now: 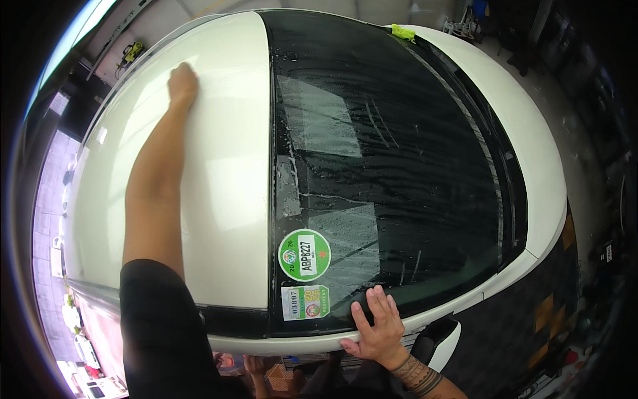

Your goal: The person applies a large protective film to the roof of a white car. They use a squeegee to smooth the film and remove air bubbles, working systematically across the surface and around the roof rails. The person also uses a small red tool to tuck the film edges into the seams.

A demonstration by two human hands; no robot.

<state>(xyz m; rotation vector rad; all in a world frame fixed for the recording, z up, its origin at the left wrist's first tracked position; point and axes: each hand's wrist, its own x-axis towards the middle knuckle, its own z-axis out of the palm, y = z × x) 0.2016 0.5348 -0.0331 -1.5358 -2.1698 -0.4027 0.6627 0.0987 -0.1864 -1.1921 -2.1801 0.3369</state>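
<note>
My left hand is stretched far across the white car roof, its fingers curled into a closed shape against the panel. Whatever is inside those fingers, if anything, is hidden. At the near side, my right hand lies with spread fingers on the near lower edge of the windshield and its white pillar. The dark glass is wet, with droplets and streaks. A round green sticker and a smaller rectangular sticker sit on the glass left of my right hand.
A bright yellow-green cloth lies at the windshield's far edge. The white hood curves away to the right. A white side mirror juts out beside my right wrist. Yellow-green equipment stands beyond the roof.
</note>
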